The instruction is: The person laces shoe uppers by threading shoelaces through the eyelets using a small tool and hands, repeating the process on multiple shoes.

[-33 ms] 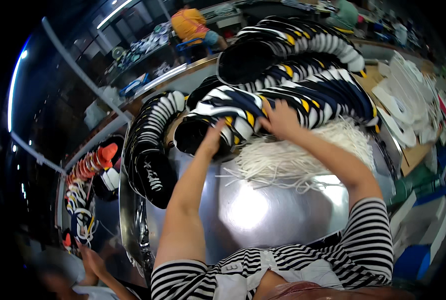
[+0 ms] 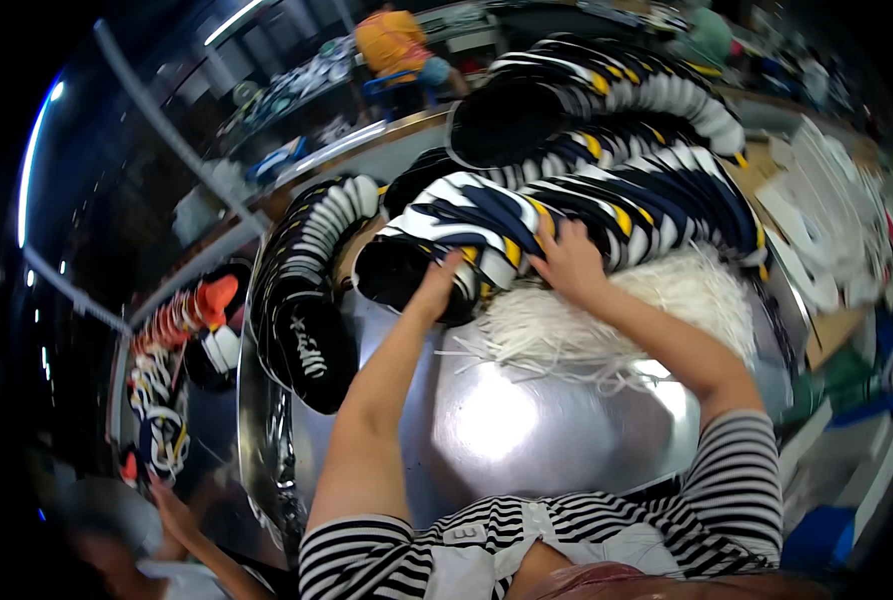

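A long row of nested shoe uppers (image 2: 656, 205), navy, white and black with yellow tabs, lies across the metal table in front of me. At the row's left end, my left hand (image 2: 434, 288) is closed on the edge of the front uppers, beside their dark opening. Farther right, my right hand (image 2: 574, 265) grips the near side of the same row, fingers bent up over it. Some fingertips are blurred or hidden among the uppers. Just below my right hand lies a bundle of white laces (image 2: 616, 320), beneath my right forearm.
More nested uppers (image 2: 616, 95) are piled behind, and a curved black-and-white row (image 2: 306, 300) lies on the left. White sheet-like pieces (image 2: 816, 210) sit at right. A co-worker's hand (image 2: 171, 510) is at lower left, near orange and white uppers (image 2: 186, 315). The metal tabletop (image 2: 506, 440) reflects light.
The whole view has shifted slightly. My right hand's fingers have settled a little lower on the row; my left hand keeps its place at the row's end.
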A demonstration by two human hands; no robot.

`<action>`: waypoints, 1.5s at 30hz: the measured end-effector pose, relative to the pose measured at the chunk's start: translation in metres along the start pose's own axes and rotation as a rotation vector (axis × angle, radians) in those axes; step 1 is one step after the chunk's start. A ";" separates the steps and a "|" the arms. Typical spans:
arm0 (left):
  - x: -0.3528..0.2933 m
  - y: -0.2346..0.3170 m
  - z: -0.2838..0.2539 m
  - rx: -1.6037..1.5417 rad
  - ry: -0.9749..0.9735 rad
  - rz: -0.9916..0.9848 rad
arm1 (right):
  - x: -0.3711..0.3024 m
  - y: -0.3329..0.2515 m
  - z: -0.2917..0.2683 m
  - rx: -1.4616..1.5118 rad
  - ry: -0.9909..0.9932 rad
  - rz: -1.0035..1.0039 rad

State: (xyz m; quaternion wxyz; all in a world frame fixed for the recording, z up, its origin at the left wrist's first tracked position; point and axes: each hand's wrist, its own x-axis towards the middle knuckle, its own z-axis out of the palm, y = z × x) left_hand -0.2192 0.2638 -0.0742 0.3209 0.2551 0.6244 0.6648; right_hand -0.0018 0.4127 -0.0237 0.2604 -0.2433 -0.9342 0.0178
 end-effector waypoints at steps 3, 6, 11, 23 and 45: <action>-0.003 0.002 0.052 0.092 -0.093 0.048 | 0.004 0.060 0.004 -0.089 0.071 -0.054; 0.026 0.032 0.024 -0.061 -0.205 0.089 | 0.031 0.033 -0.022 -0.039 0.049 -0.044; -0.030 0.034 0.051 0.058 0.009 0.105 | 0.001 0.055 -0.009 -0.265 0.013 -0.049; -0.173 0.134 -0.150 1.691 0.611 0.547 | 0.050 -0.032 -0.094 0.021 0.122 -0.402; -0.029 0.115 -0.325 1.696 0.578 0.423 | 0.327 -0.292 0.203 0.448 -0.411 0.127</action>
